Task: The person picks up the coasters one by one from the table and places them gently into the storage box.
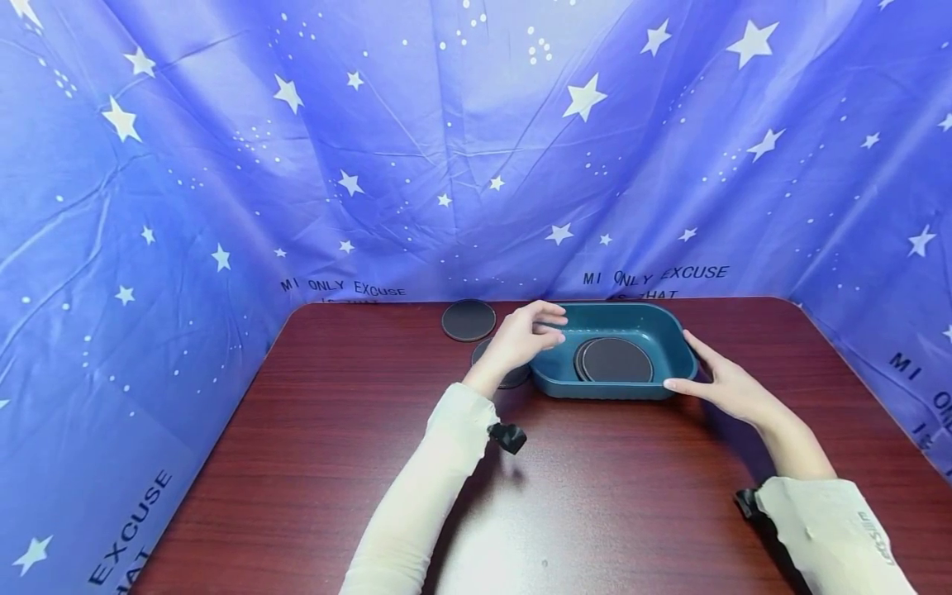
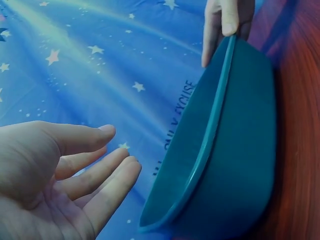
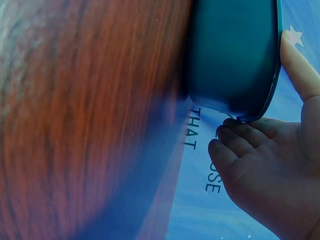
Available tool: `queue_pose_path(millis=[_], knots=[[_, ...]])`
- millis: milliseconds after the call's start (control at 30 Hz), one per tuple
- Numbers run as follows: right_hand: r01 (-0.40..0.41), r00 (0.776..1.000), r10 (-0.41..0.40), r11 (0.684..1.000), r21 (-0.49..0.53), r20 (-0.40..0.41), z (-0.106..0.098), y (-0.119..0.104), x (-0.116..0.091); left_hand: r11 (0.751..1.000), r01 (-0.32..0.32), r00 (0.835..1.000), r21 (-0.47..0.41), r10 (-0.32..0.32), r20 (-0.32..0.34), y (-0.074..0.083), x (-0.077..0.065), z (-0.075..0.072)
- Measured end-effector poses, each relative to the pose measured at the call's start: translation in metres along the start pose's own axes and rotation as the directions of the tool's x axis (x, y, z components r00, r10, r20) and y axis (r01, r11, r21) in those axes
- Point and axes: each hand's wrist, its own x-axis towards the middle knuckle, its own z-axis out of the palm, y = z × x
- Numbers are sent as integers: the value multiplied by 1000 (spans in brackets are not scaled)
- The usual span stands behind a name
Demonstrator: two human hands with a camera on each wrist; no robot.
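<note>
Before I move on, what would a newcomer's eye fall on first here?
Probably the blue star-printed backdrop, filling the upper part of the head view. Next, the teal basin on the dark red table, the right hand at its right end and dark discs inside. Two more dark discs lie to its left, one partly hidden by the left hand.

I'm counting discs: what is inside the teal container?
Inside the teal container lies a dark round disc, overlapping another disc whose edge shows at the left. Anything beneath them, or behind the near wall, is hidden.
</note>
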Motion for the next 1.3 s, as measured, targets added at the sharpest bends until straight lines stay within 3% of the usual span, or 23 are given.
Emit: queue_pose_path(millis=[300,633,867,1300], knots=[[-2,1000,2,1000,4,7,-1,0,0,998,-59,996,-10,59,-65,-7,-11,-28],[15,1000,-16,1000,7,9,-1,2,2,999,-26,990,-44,19,-141,-23,-20,-53],[14,1000,-14,1000,-8,4,-1,1,2,997,-6,984,-76,-8,-177,-38,-25,-63],[-2,1000,2,999,-32,5,-1,-1,1,999,32,975,-39,-39,-218,-69,-27,-68]])
